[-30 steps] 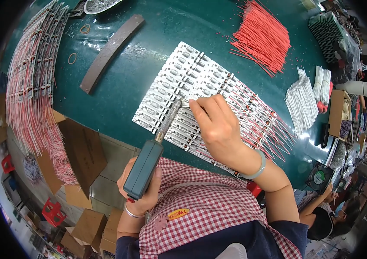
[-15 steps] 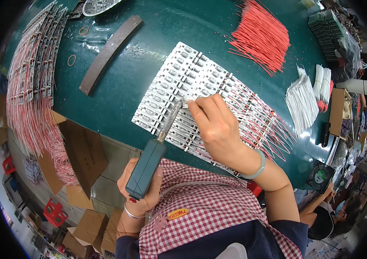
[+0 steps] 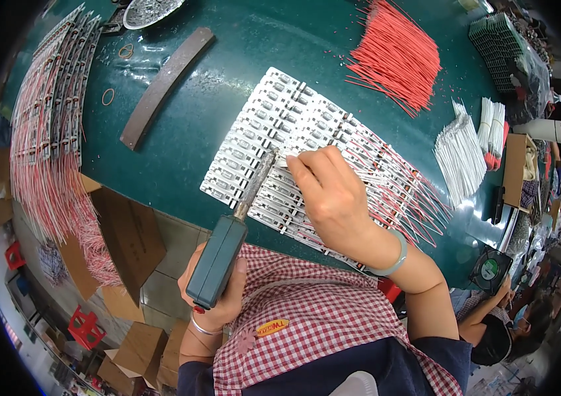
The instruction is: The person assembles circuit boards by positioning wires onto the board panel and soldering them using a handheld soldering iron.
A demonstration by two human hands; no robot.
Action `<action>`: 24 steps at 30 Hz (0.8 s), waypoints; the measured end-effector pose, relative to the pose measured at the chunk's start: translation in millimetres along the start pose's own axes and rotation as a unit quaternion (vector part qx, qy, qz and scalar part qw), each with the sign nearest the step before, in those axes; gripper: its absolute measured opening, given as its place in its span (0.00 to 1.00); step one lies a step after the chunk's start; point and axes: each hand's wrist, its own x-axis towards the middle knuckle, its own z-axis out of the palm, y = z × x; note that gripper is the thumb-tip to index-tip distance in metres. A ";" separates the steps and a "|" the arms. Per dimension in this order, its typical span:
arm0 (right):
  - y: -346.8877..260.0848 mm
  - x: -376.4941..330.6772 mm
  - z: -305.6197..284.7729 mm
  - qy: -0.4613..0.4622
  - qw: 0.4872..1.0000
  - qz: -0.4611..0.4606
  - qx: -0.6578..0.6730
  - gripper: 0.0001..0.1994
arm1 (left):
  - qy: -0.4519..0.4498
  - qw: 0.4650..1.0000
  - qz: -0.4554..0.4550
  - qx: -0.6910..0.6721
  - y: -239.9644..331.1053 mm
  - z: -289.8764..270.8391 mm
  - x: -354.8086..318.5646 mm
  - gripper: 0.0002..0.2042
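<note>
1. The person's left hand (image 3: 228,300) is curling firmly around a green-handled tool (image 3: 218,261), whose metal shaft is slanting over the white board panels (image 3: 247,152).
2. The right hand (image 3: 330,188) is hovering low over those panels, its fingertips pressing together near the shaft's tip; I cannot tell what they are pinching.
3. The panels are lying on the near middle of the green worktop (image 3: 181,171), with thin red and white wires trailing off to the right.
4. The tool is looking stiff and moderately heavy to me; its handle is offering the safe hold, since the shaft may be running hot.
5. The panels are seeming light, stiff and rather fragile, so their edges are inviting the grip; the wires are bending softly.
6. A yellow oval label (image 3: 272,327) is showing red lettering on the checked apron (image 3: 320,297); a fan (image 3: 490,270) at right is carrying a green round sticker.
</note>
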 end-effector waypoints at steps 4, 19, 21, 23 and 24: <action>13.8 2.4 2.8 0.038 0.998 -0.043 -0.025 0.19 | 0.006 1.000 0.021 0.003 0.4 3.4 5.3 0.11; 13.8 4.8 4.0 0.013 0.999 -0.036 -0.032 0.20 | -0.028 0.999 -0.006 0.039 11.2 5.3 16.0 0.09; 14.2 4.8 4.4 0.012 0.999 -0.037 -0.032 0.20 | -0.031 0.999 0.003 0.042 10.5 5.6 16.4 0.09; 14.8 4.5 5.5 0.013 0.999 -0.039 -0.036 0.20 | -0.023 0.999 0.019 0.036 6.2 6.5 15.1 0.09; 14.6 4.6 5.5 0.013 0.999 -0.038 -0.036 0.20 | -0.024 0.999 0.019 0.036 3.4 6.6 12.5 0.09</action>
